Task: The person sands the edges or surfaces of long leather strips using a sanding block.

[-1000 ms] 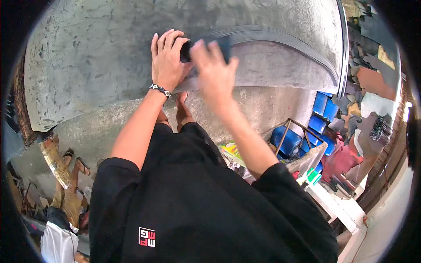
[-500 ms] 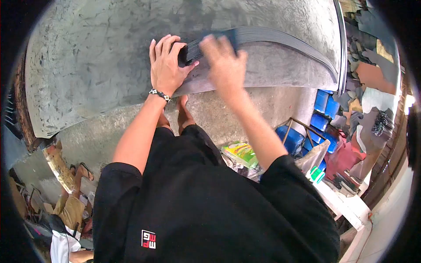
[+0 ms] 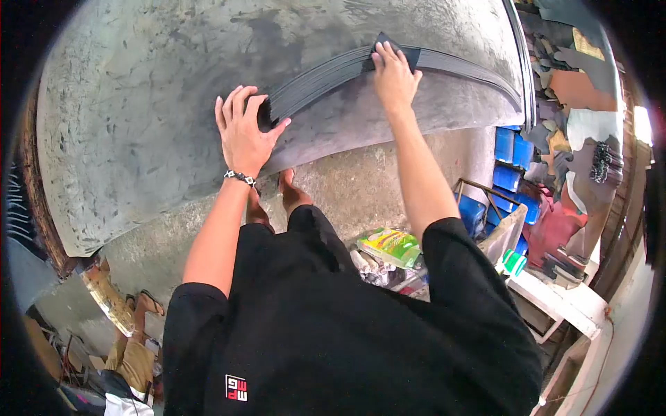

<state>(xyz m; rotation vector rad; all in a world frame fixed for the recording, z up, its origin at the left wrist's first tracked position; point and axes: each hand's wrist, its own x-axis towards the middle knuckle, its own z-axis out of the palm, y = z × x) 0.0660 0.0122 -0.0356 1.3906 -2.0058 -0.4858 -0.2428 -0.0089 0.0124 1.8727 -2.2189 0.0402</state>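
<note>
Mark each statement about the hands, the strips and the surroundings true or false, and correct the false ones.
1. The left hand rests at the end of the stack of dark strips. True.
2. The right hand hangs clear of the strips. False: it presses on them further along.
3. The strips lie on a grey table. True.
4. A bracelet is on the right wrist. False: it is on the left wrist.
5. Blue containers stand to the right, below the table. True.
</note>
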